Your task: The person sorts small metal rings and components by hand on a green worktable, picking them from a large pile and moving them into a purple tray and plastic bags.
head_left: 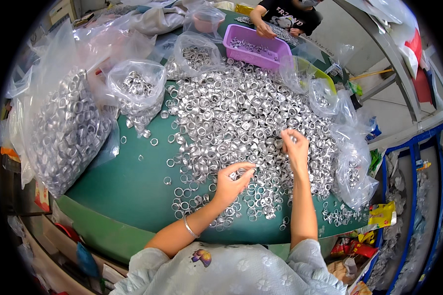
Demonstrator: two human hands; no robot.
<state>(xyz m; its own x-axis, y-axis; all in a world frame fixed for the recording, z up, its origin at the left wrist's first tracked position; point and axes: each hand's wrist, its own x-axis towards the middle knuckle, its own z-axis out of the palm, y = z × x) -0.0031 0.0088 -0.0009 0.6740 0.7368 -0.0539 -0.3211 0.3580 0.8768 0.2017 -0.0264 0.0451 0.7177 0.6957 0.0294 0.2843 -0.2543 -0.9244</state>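
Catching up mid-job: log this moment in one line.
left hand: at ring pile, hold unclear | right hand: at ring pile, hold unclear | far side: purple basket

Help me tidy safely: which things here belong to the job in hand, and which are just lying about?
Likely belonging:
- loose rings, by left hand and right hand
- bagged rings
- purple basket, holding rings

Probably lying about:
- near-right yellow packet
- yellow stick

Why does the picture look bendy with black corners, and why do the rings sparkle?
Head view: the fisheye lens bends straight edges, like those of the flat green tabletop, and leaves black corners; head view: light glints off the heaped silvery metal rings, while the clear crinkled plastic bag at right shows pale glare.
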